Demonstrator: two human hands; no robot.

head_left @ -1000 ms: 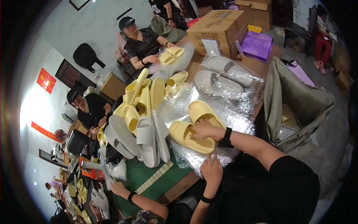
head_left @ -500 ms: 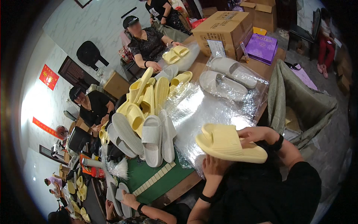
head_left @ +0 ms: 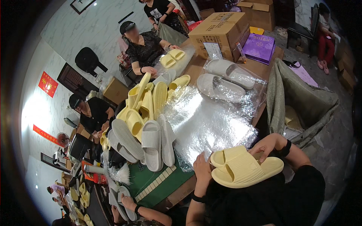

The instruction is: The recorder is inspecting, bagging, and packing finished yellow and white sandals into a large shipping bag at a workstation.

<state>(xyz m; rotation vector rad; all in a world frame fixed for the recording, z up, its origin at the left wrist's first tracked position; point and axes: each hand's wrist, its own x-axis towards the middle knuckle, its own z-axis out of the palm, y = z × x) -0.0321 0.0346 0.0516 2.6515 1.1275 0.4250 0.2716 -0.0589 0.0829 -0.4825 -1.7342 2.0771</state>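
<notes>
My right hand (head_left: 269, 146) grips a pair of pale yellow slippers (head_left: 247, 169) at the strap openings. The slippers lie close together above my lap, toes toward the left. Beside those toes, my left hand (head_left: 203, 168) has its fingers drawn together at the near edge of a stack of clear plastic bags (head_left: 207, 120). The fingertips seem to pinch a bag edge, though their undersides are hidden. Left of the bags is a heap of grey slippers (head_left: 152, 141) and yellow slippers (head_left: 160, 98).
A bagged grey pair (head_left: 222, 84) lies at the table's far right, before a cardboard box (head_left: 217, 34) and a purple box (head_left: 259, 47). An open woven sack (head_left: 277, 94) stands to the right. Co-workers' hands hold slippers at the far side and lower left.
My right hand has moved the yellow pair right and down, turning it so both slippers show. My left hand has come out from beneath it, leftward to the bags' edge.
</notes>
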